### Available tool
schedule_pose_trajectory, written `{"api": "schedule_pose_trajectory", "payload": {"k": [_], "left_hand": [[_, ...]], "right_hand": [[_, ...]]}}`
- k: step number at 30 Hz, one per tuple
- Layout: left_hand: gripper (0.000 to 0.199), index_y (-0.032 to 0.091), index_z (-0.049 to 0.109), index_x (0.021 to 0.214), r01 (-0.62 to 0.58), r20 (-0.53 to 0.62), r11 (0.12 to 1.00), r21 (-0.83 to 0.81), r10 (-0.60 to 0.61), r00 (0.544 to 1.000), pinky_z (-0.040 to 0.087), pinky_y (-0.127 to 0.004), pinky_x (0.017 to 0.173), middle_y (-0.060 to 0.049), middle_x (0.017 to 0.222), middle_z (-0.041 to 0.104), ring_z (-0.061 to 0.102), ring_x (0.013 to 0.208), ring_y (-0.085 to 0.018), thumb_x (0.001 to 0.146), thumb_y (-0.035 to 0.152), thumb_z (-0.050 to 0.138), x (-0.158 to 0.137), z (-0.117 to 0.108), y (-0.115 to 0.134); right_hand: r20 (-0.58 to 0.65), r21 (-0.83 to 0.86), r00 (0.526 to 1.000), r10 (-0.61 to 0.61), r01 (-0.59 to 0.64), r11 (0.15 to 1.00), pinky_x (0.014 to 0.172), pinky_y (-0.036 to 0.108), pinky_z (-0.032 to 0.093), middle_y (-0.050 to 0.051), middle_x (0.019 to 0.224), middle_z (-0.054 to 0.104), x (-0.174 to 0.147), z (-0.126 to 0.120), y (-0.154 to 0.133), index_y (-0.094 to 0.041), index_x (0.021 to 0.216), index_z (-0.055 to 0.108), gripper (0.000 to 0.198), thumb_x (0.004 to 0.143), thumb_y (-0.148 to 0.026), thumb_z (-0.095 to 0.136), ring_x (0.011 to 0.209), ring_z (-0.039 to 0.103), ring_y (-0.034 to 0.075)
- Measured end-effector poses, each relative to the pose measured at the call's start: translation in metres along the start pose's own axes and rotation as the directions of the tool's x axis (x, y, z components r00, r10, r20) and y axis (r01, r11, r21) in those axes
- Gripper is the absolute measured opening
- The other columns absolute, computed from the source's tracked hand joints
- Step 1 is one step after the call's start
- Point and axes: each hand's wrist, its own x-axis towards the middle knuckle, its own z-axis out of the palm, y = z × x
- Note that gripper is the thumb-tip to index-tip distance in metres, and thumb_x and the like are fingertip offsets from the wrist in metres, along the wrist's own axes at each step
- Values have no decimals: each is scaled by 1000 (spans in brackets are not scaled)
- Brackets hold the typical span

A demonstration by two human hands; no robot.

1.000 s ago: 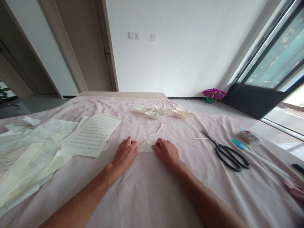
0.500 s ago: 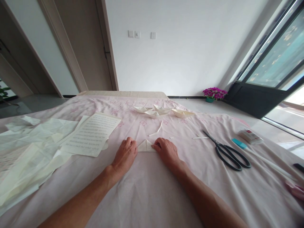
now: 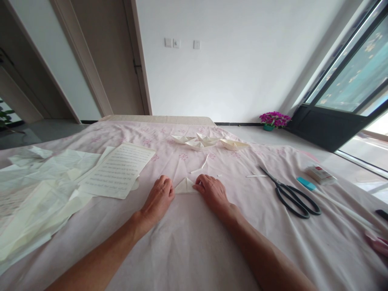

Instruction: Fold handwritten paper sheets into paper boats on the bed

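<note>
A small folded piece of white paper point(image 3: 186, 186), triangular at the top with a crease down its middle, lies flat on the cloth between my hands. My left hand point(image 3: 161, 194) is closed at the paper's left corner, its fingertips mostly turned out of sight. At the right end, my right hand point(image 3: 211, 190) pinches the paper's edge between thumb and curled fingers. Just beyond are a thin paper strip point(image 3: 200, 165) and a tiny scrap. Farther back stand several folded paper boats point(image 3: 198, 142), with a yellower paper boat point(image 3: 233, 144) at their right.
Handwritten sheets point(image 3: 118, 171) and crumpled papers point(image 3: 57, 190) spread over the left side. Black-handled scissors point(image 3: 292, 196) lie at the right, near a blue eraser-like block point(image 3: 306, 183) and a small white pack point(image 3: 321, 174). A pink floral cloth point(image 3: 188, 242) covers the table.
The view has shifted very slightly. My left hand has edged a little left at the paper's corner; the right hand keeps its pinch, and the paper stays in place.
</note>
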Motion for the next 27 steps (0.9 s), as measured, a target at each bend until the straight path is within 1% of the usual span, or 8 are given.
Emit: {"api": "schedule_pose_trajectory", "payload": {"k": [5, 8, 11, 14, 16, 19, 24, 27], "left_hand": [[18, 19, 47, 81, 3, -21, 997, -82, -4, 1000, 47, -34, 78, -4, 88, 50, 52, 84, -18, 75, 2, 44, -1, 1, -4], [36, 17, 52, 98, -29, -14, 992, -121, 28, 1000, 47, -36, 87, -6, 98, 53, 54, 94, -19, 71, -3, 41, -2, -1, -4], [62, 19, 46, 127, -115, 14, 991, -74, 116, 993, 43, -41, 97, -11, 123, 51, 49, 114, -21, 71, -7, 37, -1, -3, -1], [77, 23, 40, 137, -277, 101, 961, -27, 278, 955, 34, -45, 108, -9, 148, 34, 31, 135, -23, 68, -11, 33, 4, -4, 3], [78, 24, 41, 138, -388, 199, 920, -59, 391, 898, 30, -43, 112, -6, 150, 33, 25, 140, -20, 69, -12, 32, 7, -4, 4], [71, 23, 38, 140, -461, 294, 883, -94, 467, 834, 28, -38, 114, -5, 147, 39, 30, 138, -15, 76, -7, 32, 11, -4, 4], [59, 17, 36, 142, -480, 319, 877, -25, 462, 828, 25, -35, 115, -9, 148, 37, 30, 138, -17, 84, 5, 37, 9, -9, 10], [53, 20, 35, 142, -486, 325, 874, 8, 457, 828, 23, -36, 115, -8, 149, 35, 29, 138, -18, 90, 16, 40, 5, -12, 14]], "right_hand": [[-19, -38, 999, -46, 46, 998, 71, 26, 31, -1, 90, 65, 1, 2, 1, -24, 90, 58, 14, 90, -39, 55, 84, 57, 15], [-20, -57, 997, -79, 78, 995, 72, 26, 31, -1, 90, 65, 2, 2, 1, -25, 91, 58, 13, 90, -37, 55, 84, 57, 15], [-16, -63, 995, -101, 100, 993, 72, 26, 31, -1, 90, 65, 3, 1, 1, -25, 92, 58, 11, 90, -36, 56, 85, 57, 15], [-11, -74, 993, -114, 113, 991, 74, 26, 31, -1, 91, 64, 3, 1, 0, -25, 94, 57, 11, 90, -35, 56, 86, 56, 15], [-7, -81, 993, -118, 117, 990, 75, 27, 32, -1, 92, 63, 2, 1, 0, -25, 95, 57, 11, 90, -36, 55, 87, 55, 15], [-39, -109, 994, -107, 102, 989, 78, 28, 31, 0, 92, 61, 0, 4, -1, -25, 95, 55, 12, 92, -36, 51, 88, 52, 16], [-123, -219, 992, -26, -1, 976, 81, 33, 30, 4, 95, 54, -5, 8, -2, -23, 93, 52, 15, 93, -37, 47, 91, 45, 20], [-128, -270, 992, 7, -42, 962, 80, 35, 30, 6, 97, 52, -7, 8, -3, -22, 93, 52, 19, 93, -39, 44, 92, 43, 22]]}}
